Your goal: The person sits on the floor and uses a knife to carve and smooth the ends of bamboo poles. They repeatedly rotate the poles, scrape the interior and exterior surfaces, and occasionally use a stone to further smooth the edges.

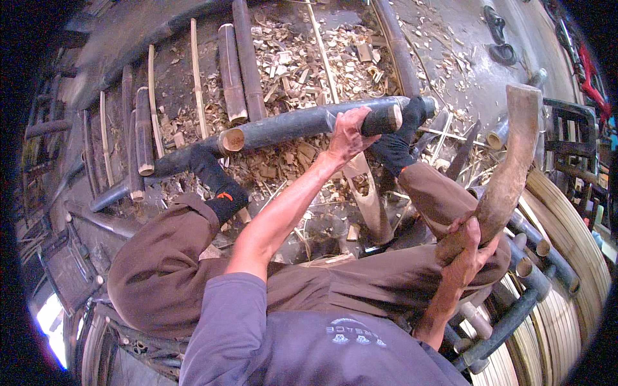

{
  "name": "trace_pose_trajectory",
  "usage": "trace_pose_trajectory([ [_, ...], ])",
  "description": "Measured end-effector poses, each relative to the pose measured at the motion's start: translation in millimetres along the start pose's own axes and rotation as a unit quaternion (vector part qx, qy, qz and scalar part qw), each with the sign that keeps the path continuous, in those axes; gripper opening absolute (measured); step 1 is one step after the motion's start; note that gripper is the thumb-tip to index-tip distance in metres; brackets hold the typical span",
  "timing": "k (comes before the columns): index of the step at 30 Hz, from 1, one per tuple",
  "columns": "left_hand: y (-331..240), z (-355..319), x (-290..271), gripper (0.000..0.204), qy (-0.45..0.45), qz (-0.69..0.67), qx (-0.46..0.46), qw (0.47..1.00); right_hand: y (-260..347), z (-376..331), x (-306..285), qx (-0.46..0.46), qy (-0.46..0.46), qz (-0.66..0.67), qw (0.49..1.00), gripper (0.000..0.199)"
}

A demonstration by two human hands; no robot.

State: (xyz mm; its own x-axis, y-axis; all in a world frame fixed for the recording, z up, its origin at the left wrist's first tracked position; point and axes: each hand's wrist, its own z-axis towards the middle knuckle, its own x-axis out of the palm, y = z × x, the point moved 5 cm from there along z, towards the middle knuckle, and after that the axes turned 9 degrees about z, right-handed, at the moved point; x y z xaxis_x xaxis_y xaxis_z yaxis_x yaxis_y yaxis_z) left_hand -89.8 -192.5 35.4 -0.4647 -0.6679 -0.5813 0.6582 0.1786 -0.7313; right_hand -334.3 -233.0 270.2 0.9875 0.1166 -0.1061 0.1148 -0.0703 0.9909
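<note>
- Landmark: the blue-grey pole (283, 128), running crosswise in front of me.
- My left hand (351, 132) is the nearer one, over the pole's right part; fingers curled round a dark cylinder (381, 121).
- Cylinder's long axis runs roughly along the pole, tan end facing right. Can't tell if it touches the pole.
- My right hand (473, 254) is on the near side, right of the pole; fingers wrapped round the low end of a wooden club (512, 161).
- Key relation: club stands steeply, broad head right of the pole, well apart from the cylinder's tan end.
- Pale slotted piece (372, 215) lies on the pole's near side.
- Surface: floor (444, 26) littered with wood chips (293, 71) on both sides of the pole.
- Room: slat bundle (570, 225) right of the pole, sandals (502, 55) beyond its right end.
</note>
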Motion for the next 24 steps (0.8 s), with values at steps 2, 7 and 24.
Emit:
trace_pose_trajectory([
  [2,-5.8,1.5,-3.7,0.050,-0.028,0.008,0.011,1.000,0.8,0.7,0.5,0.000,0.008,-0.008,1.000,0.037],
  [7,5.5,4.7,-1.9,0.051,-0.010,-0.056,-0.002,0.998,7.5,-4.3,8.0,-0.015,-0.040,0.016,0.999,0.038],
  [24,1.2,8.0,-12.2,0.049,-0.013,-0.030,-0.042,0.999,-87.9,14.6,80.7,-0.068,0.109,-0.168,0.977,0.084],
])
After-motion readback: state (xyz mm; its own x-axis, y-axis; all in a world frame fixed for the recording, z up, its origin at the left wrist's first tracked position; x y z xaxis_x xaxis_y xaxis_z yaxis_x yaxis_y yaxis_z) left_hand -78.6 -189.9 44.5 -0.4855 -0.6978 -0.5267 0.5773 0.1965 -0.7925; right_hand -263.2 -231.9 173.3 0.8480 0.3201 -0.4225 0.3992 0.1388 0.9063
